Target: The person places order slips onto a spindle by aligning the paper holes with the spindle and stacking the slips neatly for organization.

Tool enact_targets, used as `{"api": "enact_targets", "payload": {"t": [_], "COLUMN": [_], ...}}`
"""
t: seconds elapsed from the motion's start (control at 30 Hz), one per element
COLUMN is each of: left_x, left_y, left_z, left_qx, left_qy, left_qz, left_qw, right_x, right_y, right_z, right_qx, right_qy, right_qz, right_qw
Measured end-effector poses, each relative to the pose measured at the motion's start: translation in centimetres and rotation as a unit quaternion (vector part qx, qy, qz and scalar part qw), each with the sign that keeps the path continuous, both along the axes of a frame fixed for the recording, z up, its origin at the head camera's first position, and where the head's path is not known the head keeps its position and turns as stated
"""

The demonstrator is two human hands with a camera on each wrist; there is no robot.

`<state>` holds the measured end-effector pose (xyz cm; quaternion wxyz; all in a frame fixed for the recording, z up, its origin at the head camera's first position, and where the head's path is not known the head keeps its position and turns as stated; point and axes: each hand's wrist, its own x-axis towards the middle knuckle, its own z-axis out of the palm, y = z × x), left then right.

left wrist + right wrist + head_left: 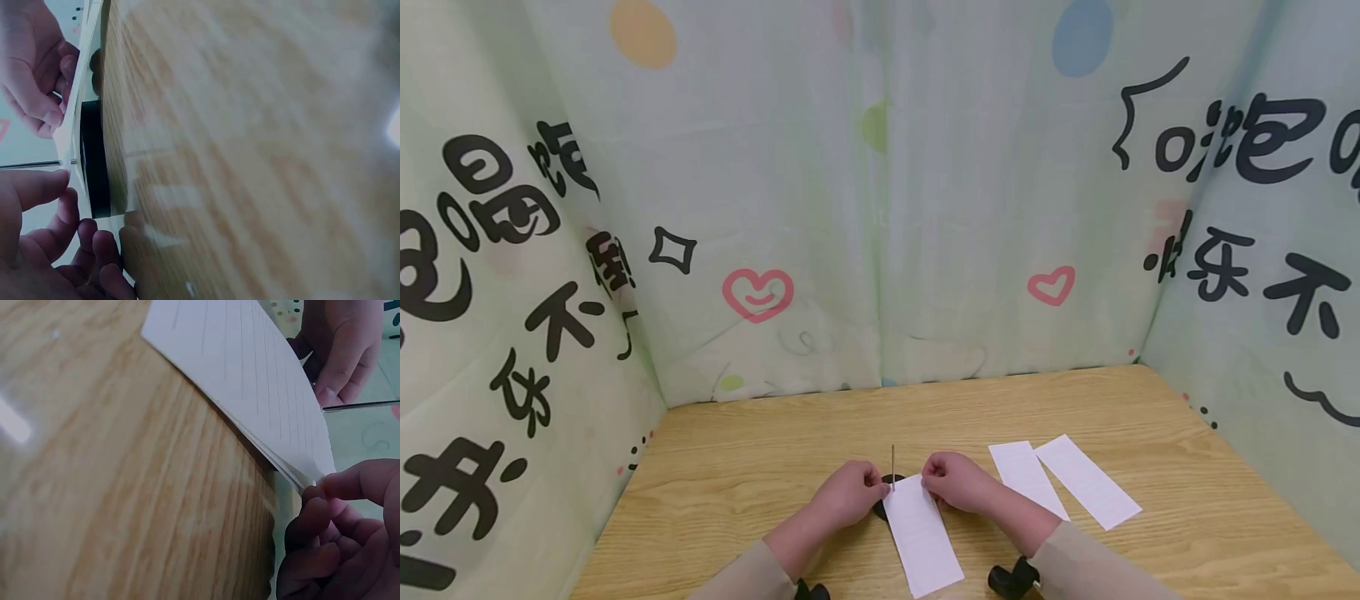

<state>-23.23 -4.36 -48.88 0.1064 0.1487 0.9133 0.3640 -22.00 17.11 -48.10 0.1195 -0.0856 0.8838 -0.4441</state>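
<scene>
A thin upright metal spike [892, 463] rises from a round black base [880, 511] on the table. White lined paper slips [925, 537] lie over the base, their far end at the spike; in the left wrist view the spike [31, 165] shows on both sides of the paper. My left hand [850, 492] pinches the far left corner beside the spike, thumb on top. With thumb and index finger, my right hand [957, 482] pinches the far right corner. Layered edges of the slips [250, 381] show in the right wrist view. Part of the base is hidden under the paper.
Two more white paper slips, one nearer [1026, 471] and one farther right [1088, 482], lie on the wooden table [737, 467] beyond my right forearm. A printed curtain [820, 208] stands behind the table and along both sides.
</scene>
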Motion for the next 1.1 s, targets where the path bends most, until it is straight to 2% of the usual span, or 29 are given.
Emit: {"api": "enact_targets", "payload": {"t": [0.3,0.5,0.63,0.8,0.97,1.1], "left_x": [-0.3,-0.1,0.0,-0.2,-0.2,0.0], "left_y": [0.3,0.4,0.4,0.0,-0.5,-0.8], "left_z": [0.0,0.4,0.7,0.3,0.0,0.2], "left_qx": [-0.036,-0.049,-0.042,-0.031,-0.029,-0.038], "left_qy": [0.005,0.009,0.007,-0.010,-0.022,-0.021], "left_qz": [-0.010,-0.009,-0.002,0.003,-0.020,-0.039], "left_qw": [0.9993,0.9987,0.9991,0.9995,0.9991,0.9983], "right_x": [0.0,0.0,0.1,0.3,0.2,0.1], "right_y": [-0.3,-0.4,-0.3,0.2,1.2,2.4], "right_z": [-0.3,-0.3,-0.2,-0.1,-0.1,0.1], "right_qx": [0.057,0.075,0.075,0.061,0.031,0.029], "right_qy": [0.027,0.029,0.030,0.027,0.025,0.032], "right_qz": [-0.009,-0.014,-0.023,-0.035,-0.050,-0.059], "right_qw": [0.9979,0.9967,0.9965,0.9971,0.9979,0.9973]}}
